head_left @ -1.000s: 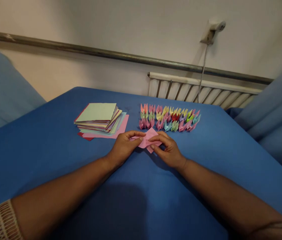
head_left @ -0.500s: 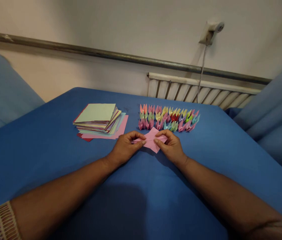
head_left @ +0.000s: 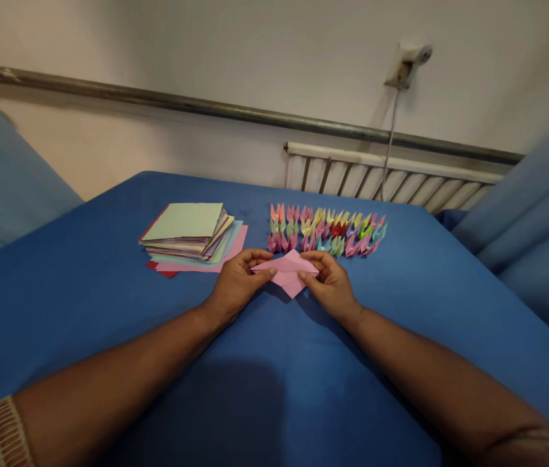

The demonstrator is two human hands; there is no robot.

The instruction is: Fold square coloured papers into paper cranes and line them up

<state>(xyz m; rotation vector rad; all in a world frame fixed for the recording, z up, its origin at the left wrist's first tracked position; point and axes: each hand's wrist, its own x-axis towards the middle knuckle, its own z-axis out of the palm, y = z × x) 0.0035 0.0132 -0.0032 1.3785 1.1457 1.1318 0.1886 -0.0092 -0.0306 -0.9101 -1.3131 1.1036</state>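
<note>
A pink sheet of paper [head_left: 286, 271], partly folded, sits just above the blue table [head_left: 274, 363] between both my hands. My left hand [head_left: 237, 283] pinches its left edge with thumb and fingers. My right hand [head_left: 330, 282] pinches its right edge in the same way. Beyond the left hand lies a stack of coloured paper squares [head_left: 189, 235] with a pale green sheet on top. Beyond the right hand stand rows of small folded paper figures [head_left: 327, 231] in several colours.
The blue cloth covers the whole table. Blue fabric [head_left: 532, 214] rises at the right and at the left [head_left: 2, 181]. Behind the table runs a metal rail [head_left: 235, 111] on a white wall, with a slatted white frame [head_left: 391, 175] and a wall fitting with a cord [head_left: 403, 65].
The pink paper has opened flatter and wider between my hands. My hands have shifted slightly apart on it. The view has drifted a little.
</note>
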